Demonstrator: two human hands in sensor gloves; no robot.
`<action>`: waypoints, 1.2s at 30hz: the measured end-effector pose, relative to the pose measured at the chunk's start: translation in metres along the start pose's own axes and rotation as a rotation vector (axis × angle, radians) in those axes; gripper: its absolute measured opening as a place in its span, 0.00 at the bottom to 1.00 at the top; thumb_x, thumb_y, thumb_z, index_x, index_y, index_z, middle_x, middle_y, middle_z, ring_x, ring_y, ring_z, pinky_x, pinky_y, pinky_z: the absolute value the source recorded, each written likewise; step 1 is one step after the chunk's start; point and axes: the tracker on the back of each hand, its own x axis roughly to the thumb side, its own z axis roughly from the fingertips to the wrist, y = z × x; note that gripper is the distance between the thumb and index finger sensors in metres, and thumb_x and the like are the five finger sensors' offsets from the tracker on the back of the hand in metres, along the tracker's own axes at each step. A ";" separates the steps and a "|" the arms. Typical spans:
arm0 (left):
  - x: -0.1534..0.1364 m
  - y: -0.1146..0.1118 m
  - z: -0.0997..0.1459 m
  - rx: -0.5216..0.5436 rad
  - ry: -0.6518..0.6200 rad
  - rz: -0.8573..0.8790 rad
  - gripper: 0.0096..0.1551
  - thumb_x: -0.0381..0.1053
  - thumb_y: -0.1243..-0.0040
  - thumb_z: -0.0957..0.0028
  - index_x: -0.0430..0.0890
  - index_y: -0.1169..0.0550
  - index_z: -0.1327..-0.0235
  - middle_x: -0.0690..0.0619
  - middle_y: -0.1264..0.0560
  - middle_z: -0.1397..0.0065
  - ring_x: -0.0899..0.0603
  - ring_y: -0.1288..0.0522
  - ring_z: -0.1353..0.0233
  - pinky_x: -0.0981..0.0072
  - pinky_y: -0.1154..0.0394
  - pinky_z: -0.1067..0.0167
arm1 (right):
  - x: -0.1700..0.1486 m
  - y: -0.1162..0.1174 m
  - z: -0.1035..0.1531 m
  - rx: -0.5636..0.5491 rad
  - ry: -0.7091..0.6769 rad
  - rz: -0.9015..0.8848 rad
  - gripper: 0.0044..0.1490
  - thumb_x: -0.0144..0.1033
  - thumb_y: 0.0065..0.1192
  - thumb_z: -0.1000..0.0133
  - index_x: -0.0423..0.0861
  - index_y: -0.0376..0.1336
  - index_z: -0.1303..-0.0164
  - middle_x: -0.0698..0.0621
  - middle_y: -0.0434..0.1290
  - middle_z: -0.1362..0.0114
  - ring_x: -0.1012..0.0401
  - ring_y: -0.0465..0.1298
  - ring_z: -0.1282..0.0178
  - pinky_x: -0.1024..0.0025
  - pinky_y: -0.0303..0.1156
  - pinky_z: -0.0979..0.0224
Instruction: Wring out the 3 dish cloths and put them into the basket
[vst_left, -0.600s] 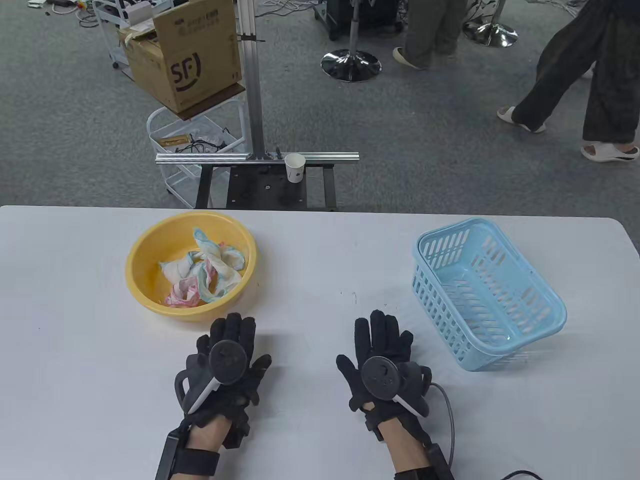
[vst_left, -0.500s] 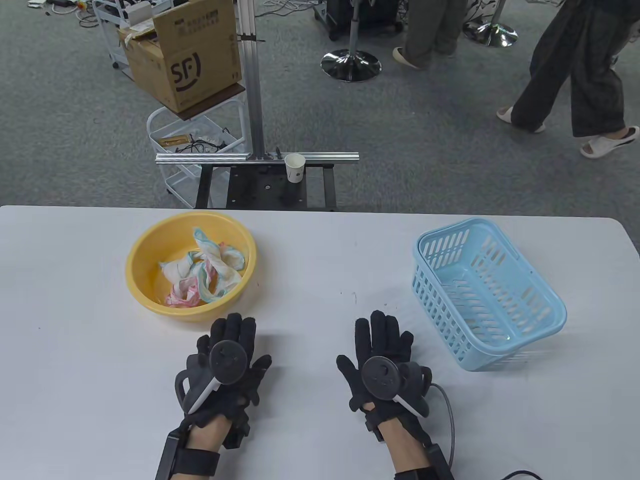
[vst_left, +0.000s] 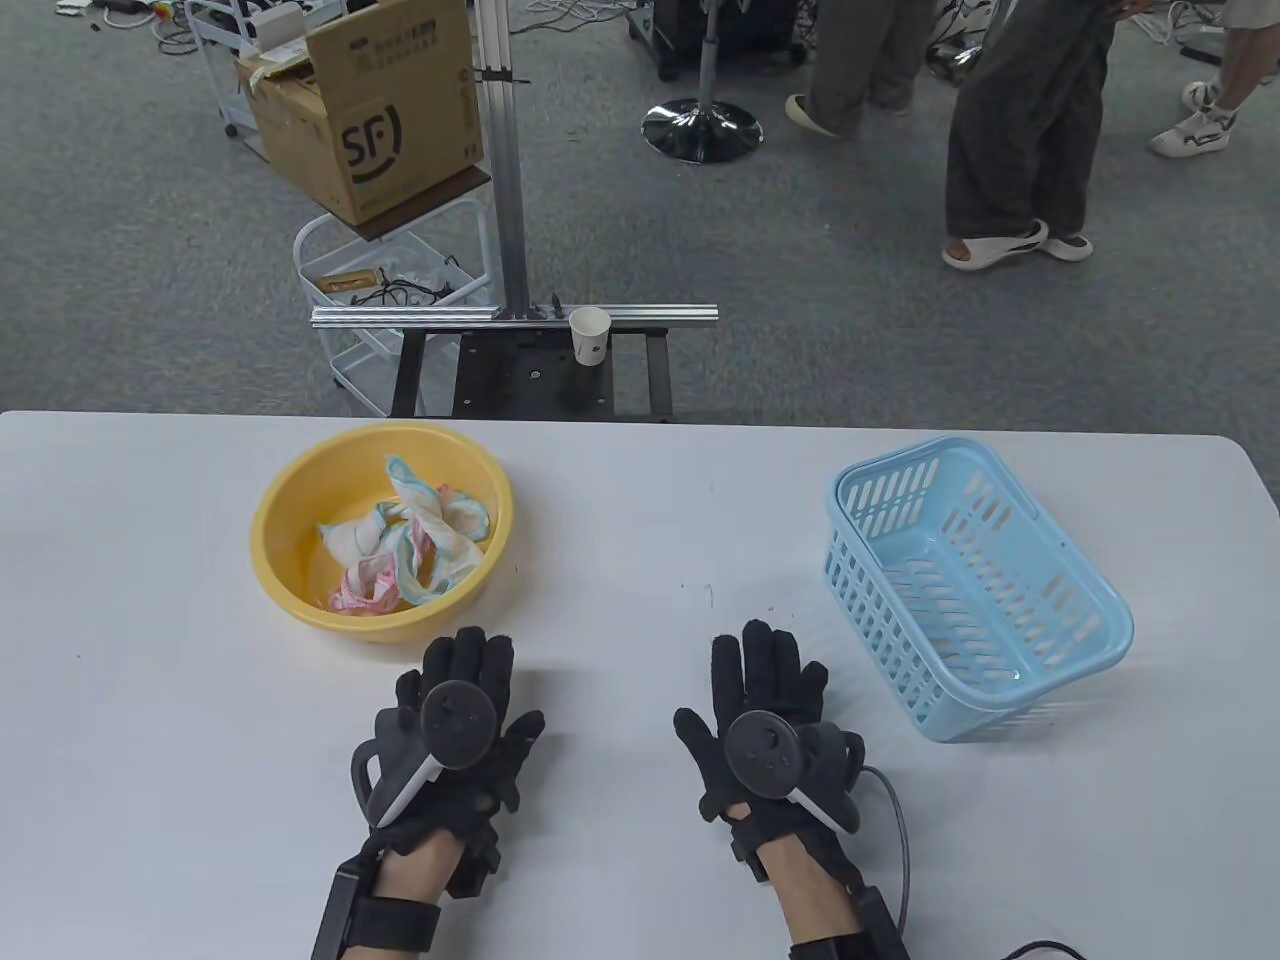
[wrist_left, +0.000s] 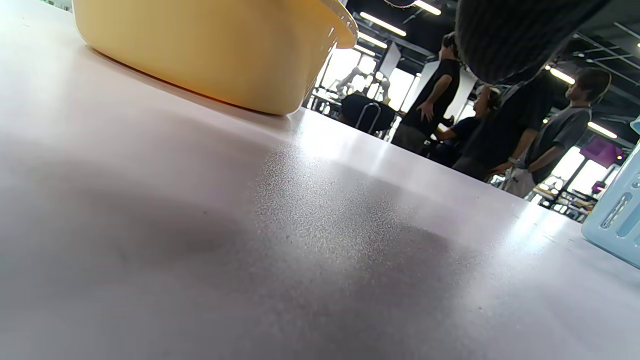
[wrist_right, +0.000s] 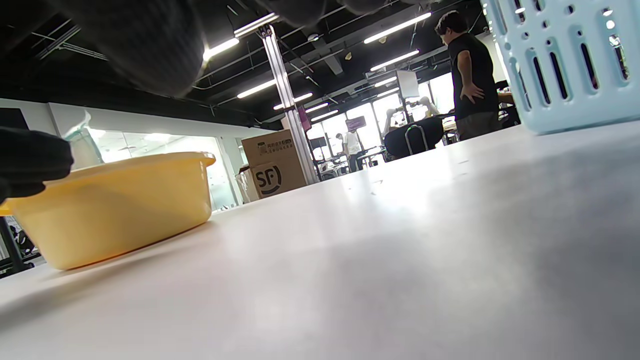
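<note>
**Both hands flat on the tabletop, cloths in the basin**

The left hand (vst_left: 455, 715) and the right hand (vst_left: 762, 715) lie palm down on the white tabletop (vst_left: 640, 560), side by side near its front edge. The fingers (vst_left: 470, 655) of the left hand are straight and close together, and they hold nothing. The fingers (vst_left: 765, 650) of the right hand are also straight, a little spread, and they hold nothing too.

The three dish cloths (vst_left: 405, 545) lie crumpled together inside the yellow basin (vst_left: 290, 500), which stands on the left part of the tabletop, just beyond the left hand. The cloths are white with blue, green and pink borders; I cannot tell where one cloth ends and the next begins.

The light blue basket (vst_left: 1090, 620) stands on the right part of the tabletop, near the right hand but not touching it. It is well apart from the basin.

Behind the tabletop a paper cup (vst_left: 590, 335) stands on a metal rail (vst_left: 440, 316), and a cardboard box (vst_left: 365, 110) rests on a white cart.
</note>
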 end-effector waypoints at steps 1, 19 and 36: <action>0.000 0.000 0.000 0.001 0.001 -0.001 0.54 0.71 0.40 0.52 0.64 0.54 0.19 0.65 0.61 0.14 0.46 0.64 0.12 0.39 0.62 0.20 | 0.000 0.000 0.000 0.001 -0.001 0.000 0.54 0.62 0.57 0.41 0.44 0.39 0.18 0.36 0.38 0.14 0.35 0.39 0.15 0.25 0.40 0.25; 0.005 0.030 0.010 0.133 0.028 -0.016 0.53 0.71 0.40 0.52 0.61 0.50 0.18 0.62 0.56 0.14 0.44 0.57 0.12 0.38 0.56 0.19 | 0.005 0.001 0.001 0.013 -0.012 -0.047 0.54 0.62 0.57 0.41 0.44 0.39 0.18 0.36 0.38 0.14 0.35 0.40 0.15 0.25 0.40 0.25; -0.022 0.106 -0.022 0.234 0.252 0.045 0.58 0.71 0.38 0.52 0.59 0.57 0.19 0.60 0.61 0.14 0.43 0.58 0.13 0.39 0.55 0.19 | 0.006 0.003 0.001 0.028 -0.009 -0.088 0.54 0.62 0.57 0.40 0.44 0.39 0.19 0.36 0.38 0.15 0.34 0.41 0.16 0.25 0.41 0.25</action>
